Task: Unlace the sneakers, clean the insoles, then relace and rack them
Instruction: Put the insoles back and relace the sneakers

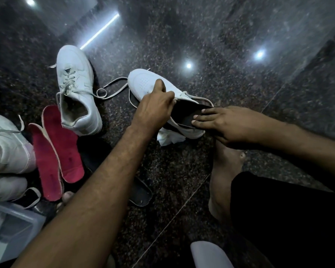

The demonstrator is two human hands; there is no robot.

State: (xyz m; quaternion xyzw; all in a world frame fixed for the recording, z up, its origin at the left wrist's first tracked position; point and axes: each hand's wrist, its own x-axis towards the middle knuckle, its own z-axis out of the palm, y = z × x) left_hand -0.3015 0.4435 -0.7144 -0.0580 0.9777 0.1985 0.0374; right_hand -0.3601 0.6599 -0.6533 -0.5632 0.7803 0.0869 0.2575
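A white sneaker [143, 82] lies on the dark floor at the centre, toe pointing away, its lace loose. My left hand [157, 101] grips its upper near the tongue with curled fingers. A black insole [184, 115] sticks out of the shoe's opening. My right hand [222, 124] holds the insole's heel end, fingers lying on top of it and thumb hidden beneath. A second white sneaker [75, 89], partly laced, stands to the left. Two red insoles [56, 151] lie beside it.
A white cloth [168, 138] lies under the held sneaker's heel. Another black insole [141, 194] is under my left forearm. More white sneakers [6, 146] and a clear plastic box [12, 229] are at the left edge. My bare foot [224, 171] rests at right.
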